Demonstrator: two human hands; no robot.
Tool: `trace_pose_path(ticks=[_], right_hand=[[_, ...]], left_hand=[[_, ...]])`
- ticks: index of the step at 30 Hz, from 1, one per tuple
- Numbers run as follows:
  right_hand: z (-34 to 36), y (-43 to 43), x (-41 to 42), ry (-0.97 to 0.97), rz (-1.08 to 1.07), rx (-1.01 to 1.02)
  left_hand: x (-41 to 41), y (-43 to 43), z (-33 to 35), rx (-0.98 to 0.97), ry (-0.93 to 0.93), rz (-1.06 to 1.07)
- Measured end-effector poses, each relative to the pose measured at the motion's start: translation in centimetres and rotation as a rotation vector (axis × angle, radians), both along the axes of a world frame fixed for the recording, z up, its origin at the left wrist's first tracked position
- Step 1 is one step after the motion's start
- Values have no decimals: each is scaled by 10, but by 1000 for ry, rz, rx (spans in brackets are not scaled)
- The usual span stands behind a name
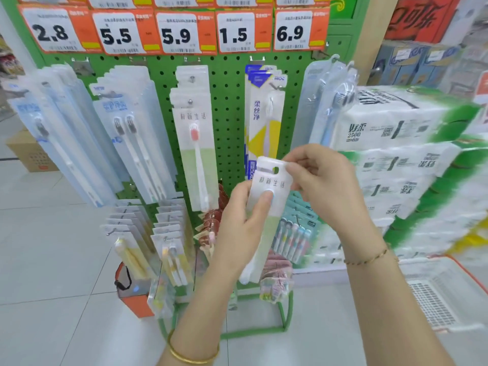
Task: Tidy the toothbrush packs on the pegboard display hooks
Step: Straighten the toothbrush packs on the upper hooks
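both hands hold one white-and-green flat plastic toothbrush pack (266, 207) in front of the green pegboard (229, 107): left hand (245, 223) grips its middle, right hand (319, 178) pinches the top corner beside the hang hole. if i miss the far hook, the pack could slip down.

- Your left hand (245, 220) gripped the toothbrush pack (269, 180) at mid-height, thumb pressed flat on its front, fingers curled behind it.
- Your right hand (324, 178) pinched the pack's top right corner with thumb and fingertips.
- Both bare forearms angled up from the near edge, converging toward the middle.
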State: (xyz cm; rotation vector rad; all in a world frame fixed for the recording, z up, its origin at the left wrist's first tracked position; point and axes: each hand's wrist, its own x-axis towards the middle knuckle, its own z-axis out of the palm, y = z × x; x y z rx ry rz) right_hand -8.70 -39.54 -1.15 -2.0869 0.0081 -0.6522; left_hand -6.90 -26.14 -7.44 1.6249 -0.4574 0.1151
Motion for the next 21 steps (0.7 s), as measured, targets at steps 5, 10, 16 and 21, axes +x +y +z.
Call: trace_pose_path(ticks=[5,10,16,21], right_hand=[[-32,-14,-18,60,21,277],[-71,-22,-34,207,33,385],[-101,-22,-38,216,-17,458],[-119,-19,-37,190,-84,584]], left_hand=[[-20,-12,-24,-24,88,-22],[-28,-25,-32,-44,151,79],[-24,-33,-55,118,177,-36],[-25,-23,-68,260,221,-190]])
